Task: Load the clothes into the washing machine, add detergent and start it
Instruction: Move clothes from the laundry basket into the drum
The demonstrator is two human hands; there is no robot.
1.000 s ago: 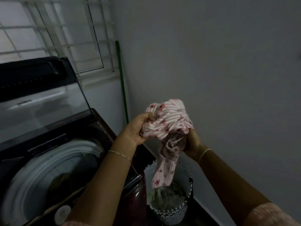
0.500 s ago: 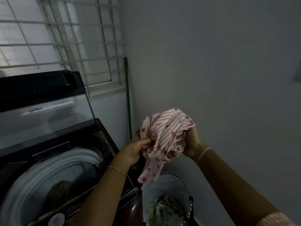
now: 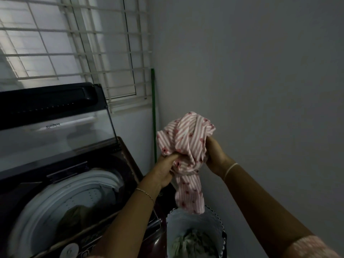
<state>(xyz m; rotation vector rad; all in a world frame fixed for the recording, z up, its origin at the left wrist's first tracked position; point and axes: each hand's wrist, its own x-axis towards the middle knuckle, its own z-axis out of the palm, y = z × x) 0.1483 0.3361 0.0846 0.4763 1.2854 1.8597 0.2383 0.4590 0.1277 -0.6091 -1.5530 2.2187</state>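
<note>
Both hands are clamped on one pink striped garment (image 3: 188,142), bunched into a ball at chest height above the laundry basket (image 3: 183,222). The left hand (image 3: 162,174) grips the underside of the bundle with fingers curled into the folds. The right hand (image 3: 216,155) pinches the other side, so the two hands sit close together with only cloth between them. Gathering it this way probably makes one compact lump that can go through the opening in a single drop. A loose tail of the fabric hangs straight down, and its end just reaches the basket's rim. More crumpled clothes (image 3: 193,241) lie at the bottom of the basket, so loading looks only partly done. The washing machine (image 3: 61,190) stands just to the left with its lid (image 3: 55,131) propped upright against the window side, leaving the tub open. A dark heap of laundry (image 3: 74,215) already sits inside the tub (what pieces they are is too dim to tell). The likely next move is a short swing leftward over the tub, minding the dangling tail so it does not snag the basket. No detergent is in view.
</note>
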